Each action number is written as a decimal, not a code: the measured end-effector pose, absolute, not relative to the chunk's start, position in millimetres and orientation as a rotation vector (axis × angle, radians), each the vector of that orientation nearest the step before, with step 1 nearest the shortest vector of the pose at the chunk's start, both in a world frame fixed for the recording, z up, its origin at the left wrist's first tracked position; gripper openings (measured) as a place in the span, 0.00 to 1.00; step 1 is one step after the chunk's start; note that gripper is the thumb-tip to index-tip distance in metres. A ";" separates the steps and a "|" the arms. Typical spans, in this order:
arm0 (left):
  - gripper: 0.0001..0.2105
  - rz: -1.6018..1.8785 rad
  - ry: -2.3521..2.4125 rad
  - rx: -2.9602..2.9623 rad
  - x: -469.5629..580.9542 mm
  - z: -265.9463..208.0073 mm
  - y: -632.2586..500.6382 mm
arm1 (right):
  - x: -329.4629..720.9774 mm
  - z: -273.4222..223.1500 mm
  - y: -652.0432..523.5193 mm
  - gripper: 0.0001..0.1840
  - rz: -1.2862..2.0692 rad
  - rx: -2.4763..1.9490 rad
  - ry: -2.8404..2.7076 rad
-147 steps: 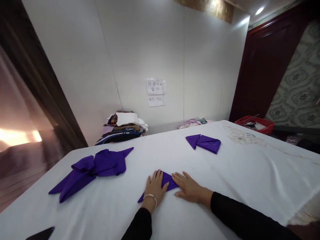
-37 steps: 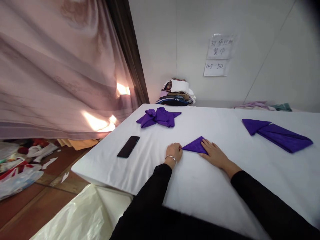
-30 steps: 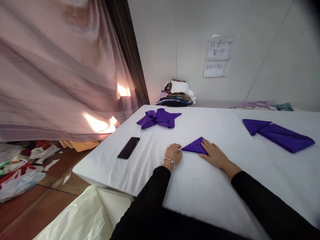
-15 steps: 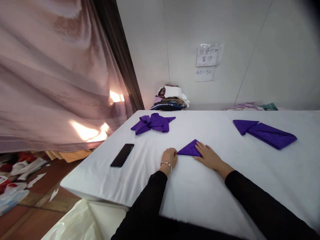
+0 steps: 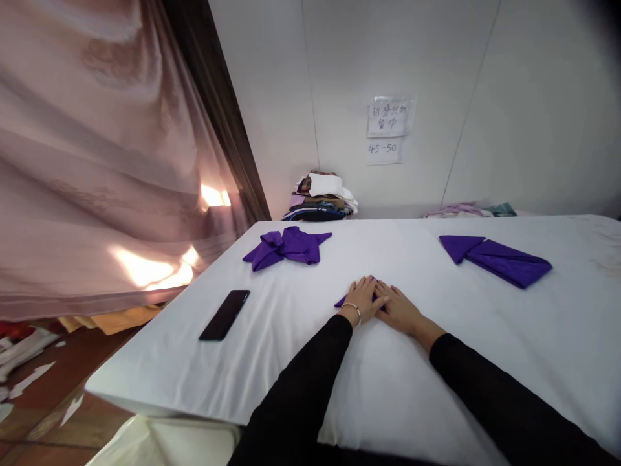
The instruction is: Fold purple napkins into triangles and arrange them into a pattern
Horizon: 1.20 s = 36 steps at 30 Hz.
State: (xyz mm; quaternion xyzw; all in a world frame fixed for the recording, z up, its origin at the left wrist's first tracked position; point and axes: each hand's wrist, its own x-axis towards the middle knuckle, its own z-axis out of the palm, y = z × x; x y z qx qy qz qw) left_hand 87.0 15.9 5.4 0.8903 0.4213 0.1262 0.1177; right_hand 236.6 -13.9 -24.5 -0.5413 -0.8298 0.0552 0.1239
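Observation:
Both of my hands lie flat on a purple cloth napkin (image 5: 340, 302) folded into a triangle on the white-covered table (image 5: 301, 336). My left hand (image 5: 363, 296), with a bracelet at its wrist, presses on the middle of the napkin with fingers stretched out. Against it, my right hand (image 5: 398, 307) rests open over the napkin's right part. Most of the napkin is hidden beneath them; its left tip shows. Farther back on the left sits a purple napkin folded into an animal-like shape (image 5: 301, 246). To the right lies another folded purple napkin (image 5: 509, 262), long, with a triangular end.
A black phone (image 5: 224, 315) lies near the table's left edge. Behind the table are a pile of folded clothes (image 5: 320, 197) and more cloth (image 5: 458, 210). Handwritten paper signs (image 5: 389, 118) hang on the wall. A pink curtain (image 5: 97, 162) hangs at the left.
My left hand has let go of the napkin's left tip and moved right, flattening over its middle beside my right hand. The camera view has shifted slightly.

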 end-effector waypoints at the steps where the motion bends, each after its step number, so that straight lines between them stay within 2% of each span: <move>1: 0.31 0.323 1.259 2.603 88.3 1.2 17.9 | 236.4 -24.7 -13.9 0.39 0.154 -1.583 -2.419; 5: 0.35 0.222 1.311 2.635 87.5 -8.3 22.2 | 240.2 -25.0 -17.0 0.38 0.133 -1.609 -2.414; 15: 0.36 0.102 1.343 2.694 91.8 -8.5 24.8 | 290.8 -20.4 -56.7 0.39 0.175 -1.768 -2.381; 23: 0.35 0.069 1.331 2.676 92.3 -6.3 26.0 | 329.0 -19.2 -90.4 0.35 0.313 -1.905 -2.118; 27: 0.35 0.056 1.341 2.673 92.7 -5.7 26.3 | 312.1 -14.3 -85.3 0.30 0.217 -1.818 -1.915; 31: 0.35 0.060 1.353 2.678 92.9 -6.5 26.6 | 291.3 -8.1 -73.8 0.26 0.131 -1.695 -2.037; 36: 0.35 0.077 1.360 2.689 92.2 -7.2 26.2 | 292.1 -11.0 -75.1 0.29 0.157 -1.834 -2.247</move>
